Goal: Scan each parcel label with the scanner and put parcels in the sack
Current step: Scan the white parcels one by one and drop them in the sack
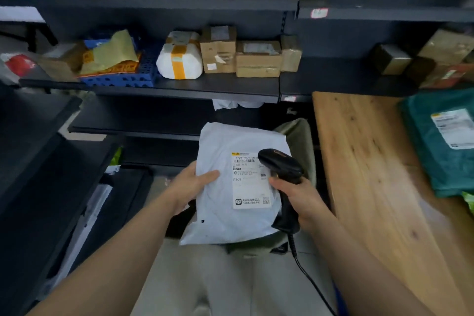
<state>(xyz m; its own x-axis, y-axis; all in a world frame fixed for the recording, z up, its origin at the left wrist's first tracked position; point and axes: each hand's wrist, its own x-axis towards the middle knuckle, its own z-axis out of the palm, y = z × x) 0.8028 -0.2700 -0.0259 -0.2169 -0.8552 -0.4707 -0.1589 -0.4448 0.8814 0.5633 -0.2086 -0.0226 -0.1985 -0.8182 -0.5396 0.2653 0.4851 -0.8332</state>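
My left hand [191, 188] grips the left edge of a white poly-mailer parcel [225, 215], thumb on top, holding it flat in front of me with its white label [250, 182] facing up. My right hand [298, 195] grips the handle of a black corded scanner [280, 164], whose head hangs just above the label's right edge. An olive-green sack [298, 136] lies directly under and behind the parcel, mostly hidden by it.
A wooden table [372, 174] runs along the right, with a teal parcel [441, 141] on it. Dark shelves [184, 86] ahead hold cardboard boxes [218, 50], a white taped parcel [179, 59] and a blue crate [120, 75]. More dark shelving stands at left.
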